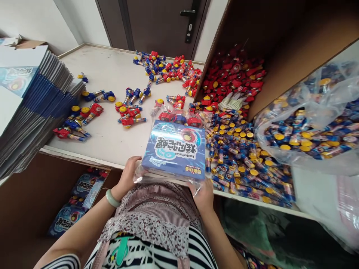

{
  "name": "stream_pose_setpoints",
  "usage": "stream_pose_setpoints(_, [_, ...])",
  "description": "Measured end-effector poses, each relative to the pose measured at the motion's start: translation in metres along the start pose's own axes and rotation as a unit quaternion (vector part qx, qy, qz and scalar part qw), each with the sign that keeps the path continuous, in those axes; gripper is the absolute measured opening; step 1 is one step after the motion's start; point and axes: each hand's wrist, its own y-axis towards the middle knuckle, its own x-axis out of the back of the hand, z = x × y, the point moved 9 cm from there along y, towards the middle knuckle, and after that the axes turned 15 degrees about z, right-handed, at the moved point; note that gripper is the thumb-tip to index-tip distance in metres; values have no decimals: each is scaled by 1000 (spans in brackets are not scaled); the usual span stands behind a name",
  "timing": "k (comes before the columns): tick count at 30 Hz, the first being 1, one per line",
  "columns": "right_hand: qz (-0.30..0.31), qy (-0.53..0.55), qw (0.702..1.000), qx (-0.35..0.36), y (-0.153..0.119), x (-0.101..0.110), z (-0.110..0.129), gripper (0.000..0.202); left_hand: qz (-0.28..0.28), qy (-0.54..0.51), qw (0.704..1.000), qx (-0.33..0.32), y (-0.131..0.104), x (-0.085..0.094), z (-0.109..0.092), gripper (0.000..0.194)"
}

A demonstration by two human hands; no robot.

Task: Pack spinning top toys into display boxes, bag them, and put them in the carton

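A blue box [172, 149] in a clear plastic bag lies at the table's front edge, with red and blue toys showing at its far end. My left hand [129, 177] grips the bag's near left corner, a pale bangle on the wrist. At the near right corner my right hand [202, 194] is closed on the bag as well. Small red toys [130, 116] and blue toys [136, 95] with yellow caps lie in groups beyond and left of the box.
Folded blue cartons [50, 93] are stacked at the left. Right of the box are loose candy tubes [246, 160], a large carton [283, 48] of red toys and a plastic bag [305, 127] of tubes. Packed boxes [68, 218] sit below the table.
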Motion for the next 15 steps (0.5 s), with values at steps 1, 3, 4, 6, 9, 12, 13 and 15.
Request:
stream_pose_setpoints(1, [20, 5, 1000, 13, 7, -2, 0, 27, 15, -25, 1000, -6, 4, -4, 1, 30])
stream_pose_setpoints(3, [55, 47, 997, 31, 15, -3, -4, 25, 33, -92, 995, -5, 8, -10, 4, 22])
stream_pose_setpoints(4, [62, 76, 995, 29, 16, -2, -7, 28, 29, -127, 991, 7, 8, -10, 8, 25])
stream_pose_setpoints(6, [56, 123, 991, 14, 14, 3, -12, 31, 14, -182, 982, 42, 5, -8, 16, 29])
stream_pose_setpoints(9, [19, 150, 988, -10, 1, 9, -11, 29, 37, -207, 976, 54, -3, -7, 18, 34])
stream_pose_setpoints(12, [17, 172, 985, 18, -17, 7, 4, 25, 155, -167, 973, -41, -7, -14, -7, 36])
stream_pose_setpoints(13, [25, 178, 983, 33, -23, 6, 10, 24, 196, -141, 967, -79, -9, -17, -17, 34])
stream_pose_setpoints(15, [45, 182, 980, 66, -30, 4, 20, 23, 226, -79, 963, -123, -10, -16, -29, 31])
